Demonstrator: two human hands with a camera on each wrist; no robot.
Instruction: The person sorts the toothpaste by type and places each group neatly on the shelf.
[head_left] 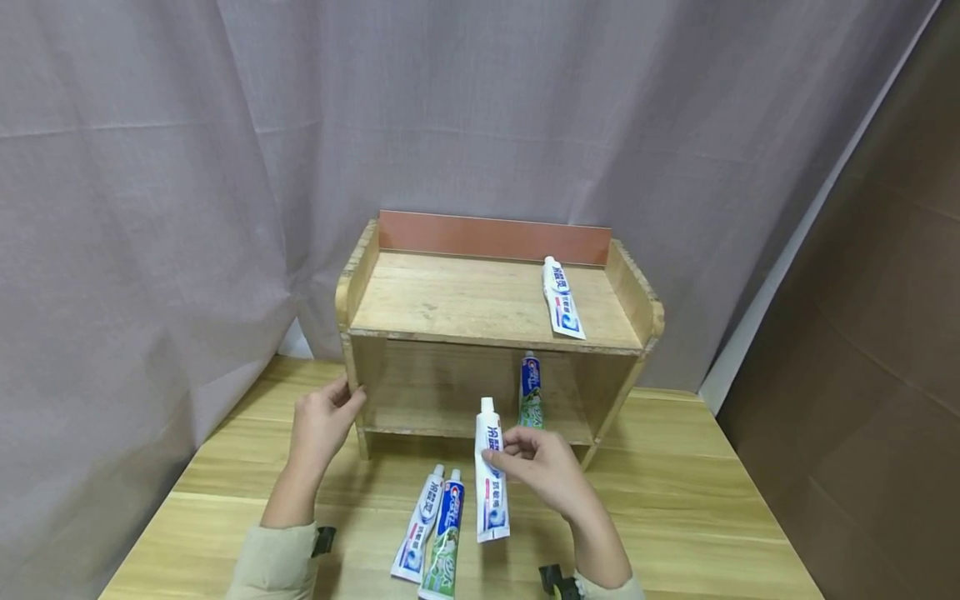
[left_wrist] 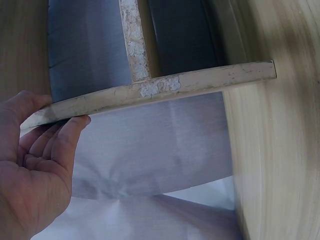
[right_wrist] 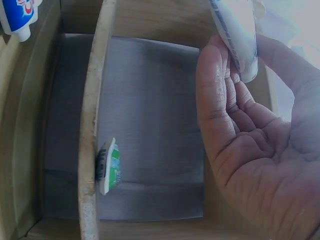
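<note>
A blue-green tube lies at six o'clock. My right hand pinches a white tube; my left hand grips the shelf at eight o'clock.

Gry curtain behind lt wood tbl

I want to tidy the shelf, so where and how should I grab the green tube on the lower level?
Probably pinch the flat tail from the open front, thumb above and fingers below: the green tube lies tail forward, cap toward the back, and the top board blocks reaching from above.
</note>
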